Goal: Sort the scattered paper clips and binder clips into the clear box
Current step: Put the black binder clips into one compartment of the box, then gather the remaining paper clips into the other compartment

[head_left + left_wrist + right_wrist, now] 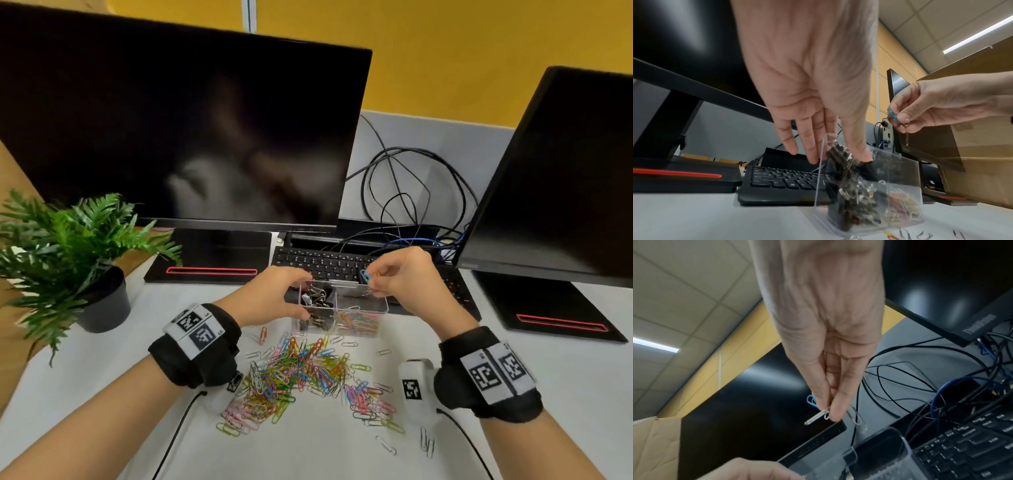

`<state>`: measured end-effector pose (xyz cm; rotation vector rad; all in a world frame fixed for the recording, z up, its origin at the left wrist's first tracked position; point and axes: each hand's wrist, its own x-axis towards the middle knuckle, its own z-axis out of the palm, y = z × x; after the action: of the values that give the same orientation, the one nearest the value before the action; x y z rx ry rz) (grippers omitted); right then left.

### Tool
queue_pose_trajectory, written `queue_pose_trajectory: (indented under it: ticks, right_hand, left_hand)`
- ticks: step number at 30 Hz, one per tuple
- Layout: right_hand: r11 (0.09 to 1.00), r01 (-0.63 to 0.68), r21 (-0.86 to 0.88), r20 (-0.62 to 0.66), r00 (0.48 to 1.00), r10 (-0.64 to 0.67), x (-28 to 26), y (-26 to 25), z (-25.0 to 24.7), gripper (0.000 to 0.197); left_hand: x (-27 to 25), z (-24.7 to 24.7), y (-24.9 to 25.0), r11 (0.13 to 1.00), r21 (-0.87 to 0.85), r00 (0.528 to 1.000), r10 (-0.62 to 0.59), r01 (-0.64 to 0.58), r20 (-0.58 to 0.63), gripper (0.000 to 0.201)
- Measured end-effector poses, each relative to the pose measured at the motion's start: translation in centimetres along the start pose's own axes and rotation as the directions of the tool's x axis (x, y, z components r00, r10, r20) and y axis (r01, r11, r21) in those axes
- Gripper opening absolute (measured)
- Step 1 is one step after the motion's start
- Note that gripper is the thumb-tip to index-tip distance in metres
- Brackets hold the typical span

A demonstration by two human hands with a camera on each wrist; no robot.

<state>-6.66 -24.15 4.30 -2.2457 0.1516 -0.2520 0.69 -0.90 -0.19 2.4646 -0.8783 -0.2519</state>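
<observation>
The clear box [363,310] stands behind the pile, with black binder clips [317,298] in its left compartment and coloured paper clips [358,320] in its right one. My left hand [295,294] holds the box's left end, thumb in front and fingers behind; the left wrist view shows the thumb on the rim [865,155]. My right hand [371,281] hovers over the box's right back corner and pinches a few paper clips, one blue [811,400] and silver ones [858,420] dangling. A big pile of coloured paper clips [294,373] lies on the white table.
A black keyboard [325,263] lies right behind the box. Two dark monitors [178,130] stand at the back, with tangled cables [411,192] between them. A potted fern [68,253] sits at the left. Stray silver clips [426,445] lie near my right wrist.
</observation>
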Motion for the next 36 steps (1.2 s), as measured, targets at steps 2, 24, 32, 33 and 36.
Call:
queue_pose_trajectory:
  ticks: [2, 24, 32, 33, 36]
  right_hand:
    - [0.998, 0.022, -0.063, 0.021, 1.0, -0.02, 0.3, 0.4, 0.8, 0.026]
    - [0.832, -0.231, -0.504, 0.164, 0.921, 0.354, -3.3, 3.7, 0.9, 0.015]
    - [0.771, -0.121, -0.626, 0.382, 0.814, 0.438, -4.9, 3.3, 3.0, 0.038]
    - [0.776, -0.09, -0.624, 0.415, 0.803, 0.427, -5.0, 2.9, 3.4, 0.04]
    - [0.794, 0.033, -0.607, 0.506, 0.786, 0.354, -5.1, 1.3, 5.1, 0.044]
  left_hand:
    - [-0.6, -0.7, -0.3, 0.999, 0.006, 0.999, -0.047, 0.047, -0.004, 0.078]
    - [-4.7, 1.9, 0.9, 0.963, 0.271, 0.939, -0.084, -0.01, 0.333, 0.034]
    - [-7.0, 0.0, 0.5, 0.887, 0.426, 0.834, -0.365, 0.177, 0.414, 0.076]
    - [-7.3, 0.2, 0.5, 0.893, 0.405, 0.822, -0.376, 0.198, 0.427, 0.076]
    - [-7.5, 1.3, 0.8, 0.925, 0.33, 0.847, -0.324, 0.189, 0.421, 0.072]
